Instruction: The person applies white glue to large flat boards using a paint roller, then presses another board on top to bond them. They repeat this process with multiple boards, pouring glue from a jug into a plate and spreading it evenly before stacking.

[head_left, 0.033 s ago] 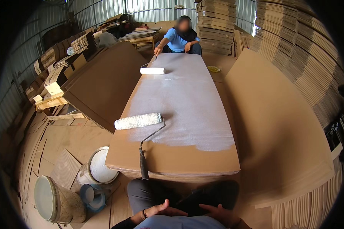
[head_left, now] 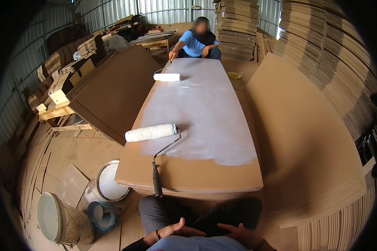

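Both of my hands rest in front of my body, over my lap, holding nothing. My left hand has its thumb raised and its fingers stretched out; my right hand also lies with its fingers apart. Ahead of them is a stack of cardboard sheets, its top sheet mostly coated in wet-looking white, with a bare brown strip at the near end. A paint roller with a white fuzzy sleeve lies on it, its dark handle jutting over the near edge, apart from my hands.
Across the stack a crouching person holds another paint roller on the sheet. At the lower left stand a white-filled bucket, a stained bucket and a blue container. Large cardboard sheets lean at the right.
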Tool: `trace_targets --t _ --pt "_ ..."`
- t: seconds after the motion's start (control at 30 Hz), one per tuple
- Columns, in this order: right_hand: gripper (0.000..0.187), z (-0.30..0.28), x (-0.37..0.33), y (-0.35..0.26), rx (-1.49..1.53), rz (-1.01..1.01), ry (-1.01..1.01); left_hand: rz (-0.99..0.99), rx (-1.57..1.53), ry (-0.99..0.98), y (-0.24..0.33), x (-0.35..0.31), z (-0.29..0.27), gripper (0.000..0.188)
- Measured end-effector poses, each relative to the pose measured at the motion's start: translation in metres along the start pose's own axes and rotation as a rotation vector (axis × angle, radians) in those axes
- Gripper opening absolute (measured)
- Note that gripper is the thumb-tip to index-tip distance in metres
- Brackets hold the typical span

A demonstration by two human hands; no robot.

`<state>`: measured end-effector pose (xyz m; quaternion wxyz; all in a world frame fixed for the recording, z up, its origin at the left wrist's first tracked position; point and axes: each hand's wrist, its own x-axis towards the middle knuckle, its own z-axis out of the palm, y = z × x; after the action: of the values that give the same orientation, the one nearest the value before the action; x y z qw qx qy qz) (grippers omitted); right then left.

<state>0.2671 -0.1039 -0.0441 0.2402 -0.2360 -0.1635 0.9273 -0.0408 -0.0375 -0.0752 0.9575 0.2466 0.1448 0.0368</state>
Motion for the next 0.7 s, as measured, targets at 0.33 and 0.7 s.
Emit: trace_targets --t 0.33,0.7 --pt "0.095 -0.002 0.004 -0.002 0.083 0.115 -0.084 0.026 -0.013 -0.013 0.009 -0.003 0.002 0.109" --pt "0.095 0.011 0.014 -0.011 -0.128 0.075 -0.067 0.038 -0.042 0.014 0.004 -0.001 -0.005 0.107"
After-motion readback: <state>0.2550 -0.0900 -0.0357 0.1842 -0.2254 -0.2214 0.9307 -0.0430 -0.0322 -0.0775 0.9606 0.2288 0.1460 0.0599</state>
